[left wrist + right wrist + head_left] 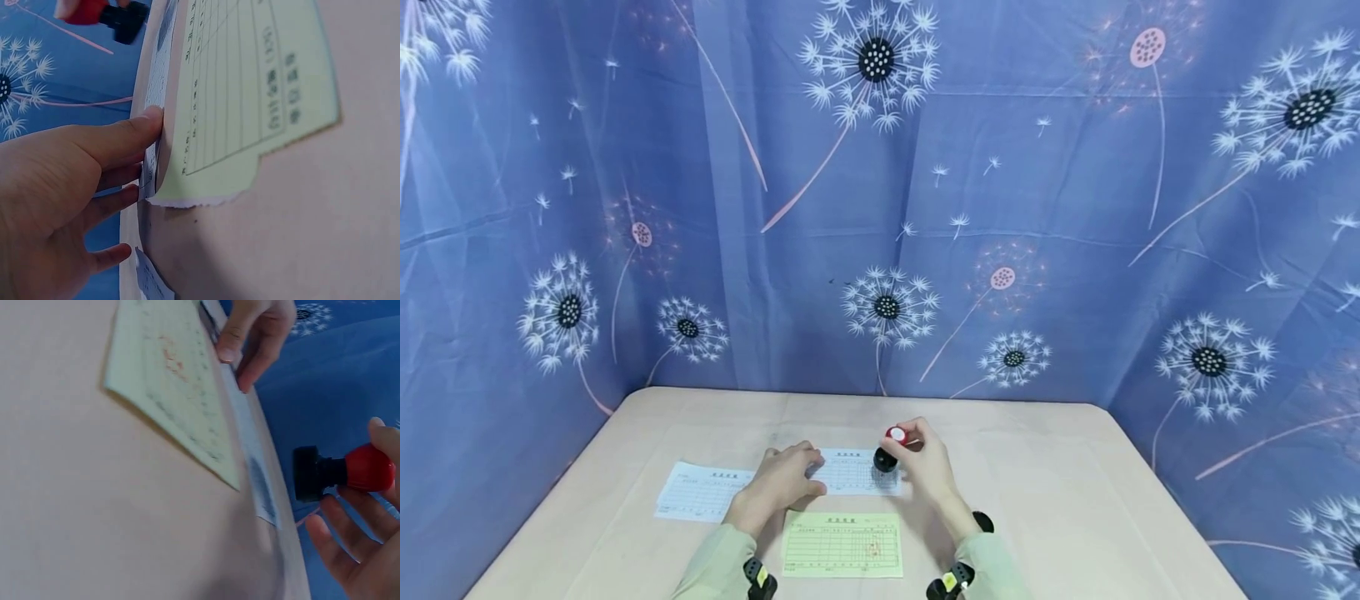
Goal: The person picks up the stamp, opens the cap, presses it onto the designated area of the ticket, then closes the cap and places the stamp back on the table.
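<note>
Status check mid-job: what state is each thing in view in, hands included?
Stamp: base down, raised clear of the paper
Right hand: holding the stamp
Left hand: touching the middle blue slip
Middle blue slip: on the table, partly covered
Left blue slip: on the table, partly hidden
Green slip: on the table, one edge ragged, red-marked

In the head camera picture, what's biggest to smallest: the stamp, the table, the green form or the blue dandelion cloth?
1. Blue dandelion cloth
2. Table
3. Green form
4. Stamp, partly covered by fingers
</note>
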Motion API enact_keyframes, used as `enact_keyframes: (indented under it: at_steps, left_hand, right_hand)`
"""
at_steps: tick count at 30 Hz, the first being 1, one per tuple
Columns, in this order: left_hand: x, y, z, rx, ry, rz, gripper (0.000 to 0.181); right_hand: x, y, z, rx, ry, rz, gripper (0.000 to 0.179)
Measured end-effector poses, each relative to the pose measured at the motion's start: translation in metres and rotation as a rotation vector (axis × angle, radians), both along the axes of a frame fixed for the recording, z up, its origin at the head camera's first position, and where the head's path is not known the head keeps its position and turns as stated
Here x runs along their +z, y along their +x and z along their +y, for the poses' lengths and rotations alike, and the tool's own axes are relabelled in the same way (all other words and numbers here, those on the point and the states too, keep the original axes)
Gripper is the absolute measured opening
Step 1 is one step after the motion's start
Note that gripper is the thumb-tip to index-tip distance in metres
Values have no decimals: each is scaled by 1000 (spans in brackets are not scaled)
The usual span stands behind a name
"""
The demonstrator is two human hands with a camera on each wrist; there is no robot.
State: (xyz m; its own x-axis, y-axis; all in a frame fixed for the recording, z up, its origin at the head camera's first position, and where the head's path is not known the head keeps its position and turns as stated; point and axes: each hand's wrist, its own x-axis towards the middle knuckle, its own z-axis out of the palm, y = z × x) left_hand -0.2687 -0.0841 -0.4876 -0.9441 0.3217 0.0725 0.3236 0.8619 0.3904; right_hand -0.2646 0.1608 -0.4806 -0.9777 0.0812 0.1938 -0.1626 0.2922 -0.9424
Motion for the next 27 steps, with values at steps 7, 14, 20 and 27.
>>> enact_keyframes:
  at_steps: [7, 14, 20, 27]
  left_hand:
    - [1, 1, -2, -18, -38, 10, 56]
    - [0, 1, -1, -41, -20, 17, 56]
    - [-1, -1, -2, -47, 18, -5, 51]
    - [-7, -6, -8, -74, 100, -13, 46]
  right_hand:
    - [7, 2, 5, -58, -95, 8, 35]
    - [14, 8, 9, -60, -113, 16, 34]
    - [18, 12, 9, -15, -132, 13, 35]
    - [20, 17, 6, 23, -60, 16, 35]
